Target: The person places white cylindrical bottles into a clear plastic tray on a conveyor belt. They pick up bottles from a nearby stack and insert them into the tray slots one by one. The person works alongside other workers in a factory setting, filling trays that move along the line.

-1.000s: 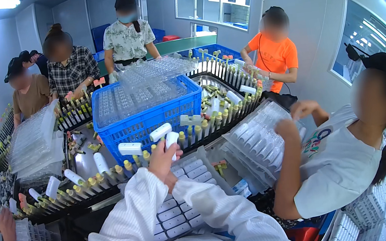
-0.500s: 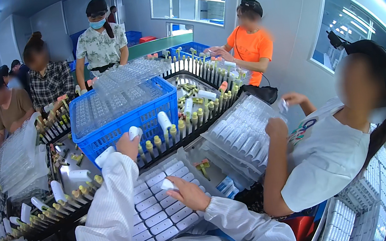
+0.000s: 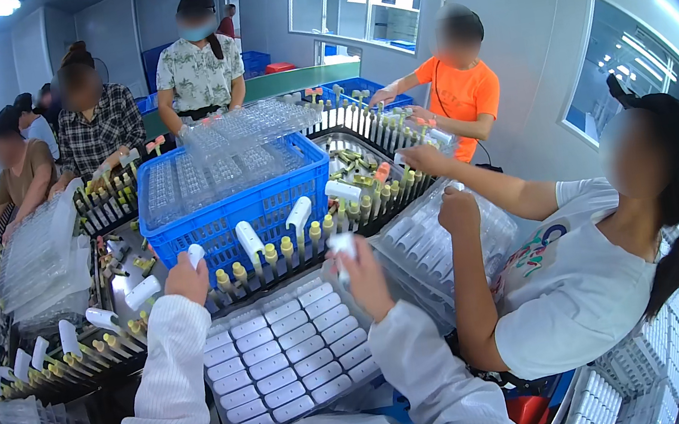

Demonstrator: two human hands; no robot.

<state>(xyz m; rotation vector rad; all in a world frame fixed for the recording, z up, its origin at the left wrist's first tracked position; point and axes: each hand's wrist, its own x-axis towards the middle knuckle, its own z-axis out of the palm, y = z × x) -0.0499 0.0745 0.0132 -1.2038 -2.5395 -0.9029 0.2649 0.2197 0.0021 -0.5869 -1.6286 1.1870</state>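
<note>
Between the fingers of my left hand (image 3: 184, 281) is a white plastic cover, held at the peg rack (image 3: 278, 268) by the crate's front corner. My right hand (image 3: 367, 282) is raised above the tray's far right edge. It grips another white cover (image 3: 343, 246), both smeared by motion. Below my hands lies a clear plastic tray (image 3: 382, 360) filled with rows of white covers (image 3: 276, 380). On the rack's yellow-tipped pegs in front of me hang a curved white cover (image 3: 249, 238) and a second one (image 3: 298, 214).
A blue crate (image 3: 237, 222) stacked with clear trays stands behind the rack. To my right, a co-worker (image 3: 556, 268) reaches across more filled trays (image 3: 463, 225) toward the pegs. Several other people work around the racks. Loose covers (image 3: 142, 292) lie left of the crate.
My right hand has lifted from the tray toward the rack with a white cover. My left hand has shifted left along the pegs. The co-worker's arm now stretches forward, and the view has turned slightly.
</note>
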